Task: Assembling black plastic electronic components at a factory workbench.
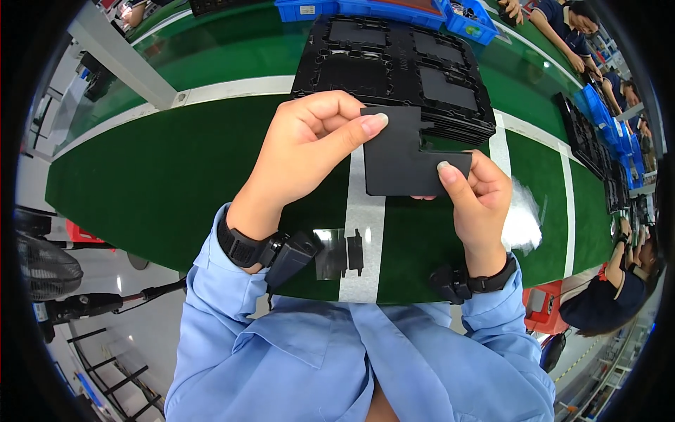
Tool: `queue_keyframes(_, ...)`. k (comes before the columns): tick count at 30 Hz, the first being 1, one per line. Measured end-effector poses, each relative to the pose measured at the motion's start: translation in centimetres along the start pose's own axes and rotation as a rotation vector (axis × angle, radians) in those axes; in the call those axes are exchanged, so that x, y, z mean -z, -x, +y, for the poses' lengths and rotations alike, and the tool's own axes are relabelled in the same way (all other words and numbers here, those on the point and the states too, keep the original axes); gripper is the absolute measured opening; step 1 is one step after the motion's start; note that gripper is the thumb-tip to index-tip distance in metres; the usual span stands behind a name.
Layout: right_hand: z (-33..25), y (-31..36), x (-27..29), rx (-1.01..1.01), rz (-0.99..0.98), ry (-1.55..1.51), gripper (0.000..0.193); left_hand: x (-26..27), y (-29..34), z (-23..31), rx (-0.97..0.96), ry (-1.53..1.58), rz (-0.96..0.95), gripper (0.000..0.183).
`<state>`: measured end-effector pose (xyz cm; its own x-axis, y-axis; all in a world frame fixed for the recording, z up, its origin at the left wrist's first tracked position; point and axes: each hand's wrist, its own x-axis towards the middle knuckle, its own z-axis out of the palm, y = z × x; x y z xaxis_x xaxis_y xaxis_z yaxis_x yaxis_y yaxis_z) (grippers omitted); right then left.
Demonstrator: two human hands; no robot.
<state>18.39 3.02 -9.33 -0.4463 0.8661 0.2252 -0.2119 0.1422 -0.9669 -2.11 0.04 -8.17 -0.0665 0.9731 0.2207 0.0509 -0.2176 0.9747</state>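
Between my two hands I hold up a thin black L-shaped sheet (395, 165), its notch facing the upper right. My left hand (309, 141) pinches its upper left corner, thumb on the face. At the lower right arm of the sheet, my right hand (479, 200) grips with the thumb in front and fingers behind. Beyond the sheet stands a stack of black plastic trays (394, 63) with square recesses. On the green mat below lie a small black notched strip (354, 252) and a clear film piece (329, 254), near my left wrist.
Blue bins (467, 22) line the far side behind the trays. A crumpled clear plastic film (522, 218) lies on the mat at right. White tape strips cross the green table (162, 183). A white post (126, 56) rises at upper left. Other people work along the right.
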Motion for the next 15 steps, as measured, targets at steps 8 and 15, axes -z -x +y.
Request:
queue_keyframes(8,0.6,0.3,-0.4,0.017,0.067,0.126,0.012,0.0,0.0,-0.4,-0.016,0.038,-0.011,0.008)
queue_keyframes(15,0.0,0.7,-0.5,0.157,0.041,0.446,0.011,-1.2,-0.2,-0.8,0.016,0.073,0.094,0.008)
